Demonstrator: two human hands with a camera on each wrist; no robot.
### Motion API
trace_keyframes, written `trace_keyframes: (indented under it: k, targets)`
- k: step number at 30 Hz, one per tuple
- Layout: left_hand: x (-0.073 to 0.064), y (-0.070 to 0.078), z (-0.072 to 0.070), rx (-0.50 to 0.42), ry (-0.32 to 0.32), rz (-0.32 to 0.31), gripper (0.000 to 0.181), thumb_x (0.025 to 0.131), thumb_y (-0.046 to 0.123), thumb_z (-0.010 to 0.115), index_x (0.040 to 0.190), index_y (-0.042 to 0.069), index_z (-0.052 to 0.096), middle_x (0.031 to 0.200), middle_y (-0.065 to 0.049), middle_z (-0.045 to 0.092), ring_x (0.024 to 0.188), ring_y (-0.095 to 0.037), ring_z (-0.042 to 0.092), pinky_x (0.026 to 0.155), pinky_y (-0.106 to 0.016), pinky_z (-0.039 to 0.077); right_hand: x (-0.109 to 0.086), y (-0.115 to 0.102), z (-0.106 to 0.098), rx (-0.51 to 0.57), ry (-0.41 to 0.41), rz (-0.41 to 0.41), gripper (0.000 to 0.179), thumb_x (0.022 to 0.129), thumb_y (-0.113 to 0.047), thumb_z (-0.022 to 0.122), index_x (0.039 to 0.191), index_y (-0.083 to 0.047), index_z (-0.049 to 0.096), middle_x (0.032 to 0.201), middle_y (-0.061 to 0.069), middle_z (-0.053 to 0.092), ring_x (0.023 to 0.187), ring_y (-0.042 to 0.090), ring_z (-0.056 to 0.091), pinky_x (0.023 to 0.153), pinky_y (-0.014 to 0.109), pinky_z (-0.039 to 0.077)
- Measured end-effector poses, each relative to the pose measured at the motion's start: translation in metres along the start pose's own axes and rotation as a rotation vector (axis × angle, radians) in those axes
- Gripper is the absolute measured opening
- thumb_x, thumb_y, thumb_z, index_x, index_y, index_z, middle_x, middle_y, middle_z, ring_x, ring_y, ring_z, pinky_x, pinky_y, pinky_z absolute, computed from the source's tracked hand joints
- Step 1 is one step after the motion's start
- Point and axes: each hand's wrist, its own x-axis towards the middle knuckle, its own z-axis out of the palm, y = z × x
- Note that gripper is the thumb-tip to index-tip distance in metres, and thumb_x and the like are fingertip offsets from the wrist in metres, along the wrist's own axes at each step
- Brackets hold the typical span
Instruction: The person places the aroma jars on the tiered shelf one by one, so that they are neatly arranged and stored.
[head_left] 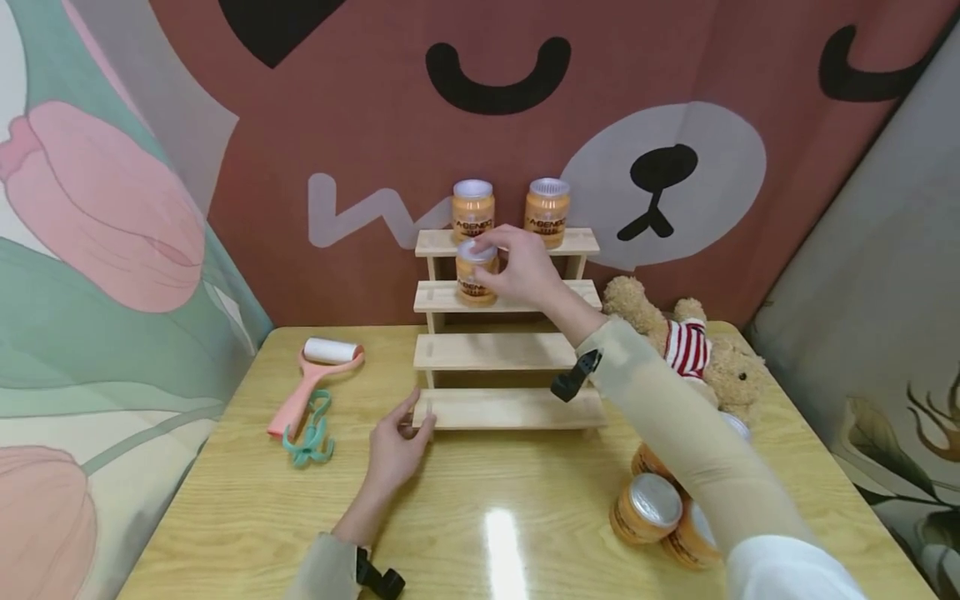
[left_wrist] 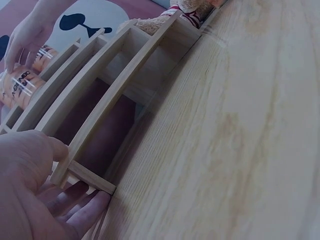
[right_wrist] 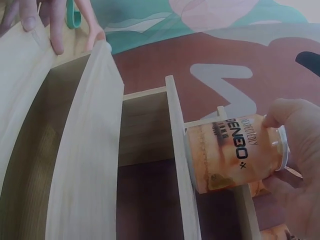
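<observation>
A tiered wooden display stand [head_left: 510,408] rises in steps at the back of the table. My right hand [head_left: 525,267] pinches an orange jar [right_wrist: 235,152] near its pale lid; in the right wrist view the jar's base meets the second-highest step. Two similar jars, a left jar [head_left: 472,208] and a right jar [head_left: 547,208], stand upright on the top step. My left hand [head_left: 397,446] grips the left end of the lowest step, thumb on the board [left_wrist: 95,125] and fingers around its end support, as the left wrist view shows.
Several more orange jars [head_left: 647,510] cluster at the right front, partly hidden by my right sleeve. A teddy bear [head_left: 731,375] in a striped shirt lies right of the stand. On the left are a pink lint roller [head_left: 300,396] and a green hook [head_left: 309,442].
</observation>
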Motion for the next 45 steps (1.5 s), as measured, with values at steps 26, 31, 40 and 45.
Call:
trace_keyframes:
  k: [26, 31, 40, 45]
  targets:
    - [0.000, -0.004, 0.001, -0.005, -0.003, 0.009, 0.057, 0.099, 0.015, 0.078, 0.151, 0.007, 0.059, 0.114, -0.024, 0.075, 0.081, -0.021, 0.076, 0.065, -0.016, 0.056, -0.008, 0.005, 0.014, 0.147, 0.054, 0.084, 0.034, 0.088, -0.011, 0.075, 0.121, -0.004, 0.078, 0.140, 0.009, 0.071, 0.131, 0.028, 0.060, 0.106, 0.043, 0.059]
    - [0.001, -0.005, 0.001, -0.006, 0.007, 0.015, 0.056, 0.098, 0.014, 0.078, 0.151, 0.006, 0.059, 0.112, -0.024, 0.076, 0.080, -0.021, 0.076, 0.065, -0.015, 0.056, -0.008, 0.005, 0.007, 0.121, 0.019, 0.059, 0.033, 0.093, -0.015, 0.075, 0.125, -0.007, 0.078, 0.143, 0.007, 0.070, 0.134, 0.028, 0.060, 0.106, 0.043, 0.059]
    - [0.001, -0.005, -0.001, 0.011, 0.007, 0.024, 0.056, 0.099, 0.015, 0.078, 0.151, 0.006, 0.059, 0.122, -0.026, 0.073, 0.085, -0.022, 0.075, 0.067, -0.015, 0.056, -0.024, 0.004, -0.042, 0.132, -0.073, 0.024, 0.030, 0.099, -0.016, 0.074, 0.128, -0.010, 0.076, 0.142, 0.010, 0.070, 0.133, 0.029, 0.064, 0.109, 0.050, 0.057]
    - [0.001, -0.005, 0.000, -0.012, -0.004, 0.025, 0.057, 0.098, 0.014, 0.078, 0.151, 0.005, 0.058, 0.120, -0.026, 0.073, 0.083, -0.023, 0.076, 0.066, -0.015, 0.056, -0.041, 0.007, -0.081, 0.127, -0.059, 0.046, 0.024, 0.099, -0.011, 0.073, 0.122, -0.010, 0.078, 0.134, 0.009, 0.073, 0.124, 0.032, 0.067, 0.103, 0.051, 0.059]
